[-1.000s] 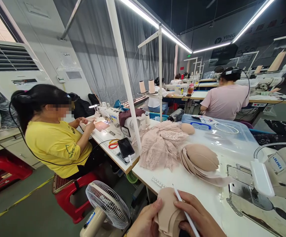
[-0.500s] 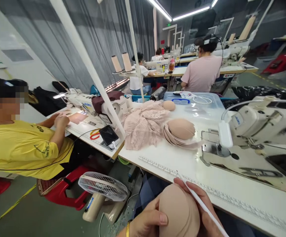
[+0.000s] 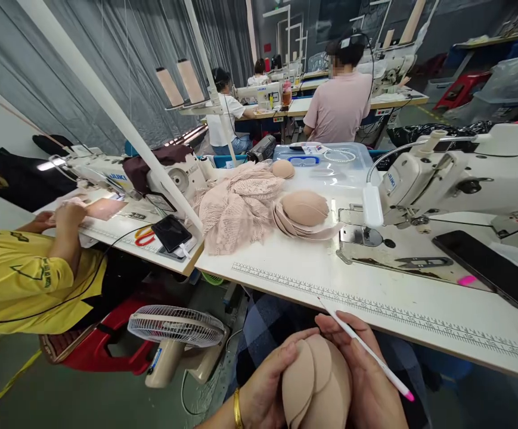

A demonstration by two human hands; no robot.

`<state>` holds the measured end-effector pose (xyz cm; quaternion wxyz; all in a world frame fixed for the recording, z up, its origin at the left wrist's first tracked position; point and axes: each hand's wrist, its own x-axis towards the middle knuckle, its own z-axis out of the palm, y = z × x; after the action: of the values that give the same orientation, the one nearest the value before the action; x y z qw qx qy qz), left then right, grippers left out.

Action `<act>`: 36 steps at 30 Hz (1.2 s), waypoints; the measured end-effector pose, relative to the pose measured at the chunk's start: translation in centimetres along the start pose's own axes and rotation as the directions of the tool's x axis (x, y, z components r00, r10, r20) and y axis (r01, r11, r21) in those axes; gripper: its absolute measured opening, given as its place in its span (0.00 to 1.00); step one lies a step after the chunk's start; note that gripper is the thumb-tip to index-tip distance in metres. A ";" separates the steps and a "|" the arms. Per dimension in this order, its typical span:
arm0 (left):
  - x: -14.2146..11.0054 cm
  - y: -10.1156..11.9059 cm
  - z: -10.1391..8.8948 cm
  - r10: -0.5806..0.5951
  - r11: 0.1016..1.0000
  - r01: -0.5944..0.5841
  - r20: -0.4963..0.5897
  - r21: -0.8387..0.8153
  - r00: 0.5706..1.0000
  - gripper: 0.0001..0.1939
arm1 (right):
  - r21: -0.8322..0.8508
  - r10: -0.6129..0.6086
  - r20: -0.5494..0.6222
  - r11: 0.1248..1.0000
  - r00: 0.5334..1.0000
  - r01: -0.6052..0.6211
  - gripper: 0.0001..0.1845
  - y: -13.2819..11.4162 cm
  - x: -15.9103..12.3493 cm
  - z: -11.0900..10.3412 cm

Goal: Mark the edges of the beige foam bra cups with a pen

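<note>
My left hand and my right hand together hold a small stack of beige bra cups over my lap, below the table's front edge. The cups are fanned apart, with my left thumb pressed on the front one. A white pen with a pink tip lies across my right fingers. On the white table farther off sit a pile of more beige cups and a heap of pink lace fabric.
A Juki sewing machine and a black phone are on the table's right. A clear plastic box stands behind. A floor fan sits left of my knees. A person in yellow sews at the left; others work behind.
The view has swung right and down. The cups in my hands have spread from one rounded stack into a fan, and both hands have dropped lower over my lap.
</note>
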<state>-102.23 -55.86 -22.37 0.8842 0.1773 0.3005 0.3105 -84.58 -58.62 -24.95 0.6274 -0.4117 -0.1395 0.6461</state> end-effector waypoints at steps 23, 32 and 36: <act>0.7 0.0 -0.3 0.055 0.994 -0.063 -0.082 -0.089 0.995 0.15 | -0.117 -0.095 -0.132 0.990 0.987 0.080 0.29 -0.7 0.2 1.9; 1.3 -0.5 -0.1 -0.041 0.983 0.038 -0.016 -0.180 0.999 0.28 | -0.245 -0.146 0.206 0.950 0.968 0.195 0.21 -0.7 0.7 -0.2; 1.4 -0.1 0.1 -0.120 0.946 0.124 0.031 -0.301 0.992 0.32 | -0.324 -0.191 0.177 0.915 0.965 0.241 0.21 -1.0 0.1 0.5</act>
<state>-101.25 -54.97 -22.97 0.9202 0.0231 0.2546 0.2965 -84.25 -58.16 -24.03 0.6023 -0.4496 -0.3385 0.5661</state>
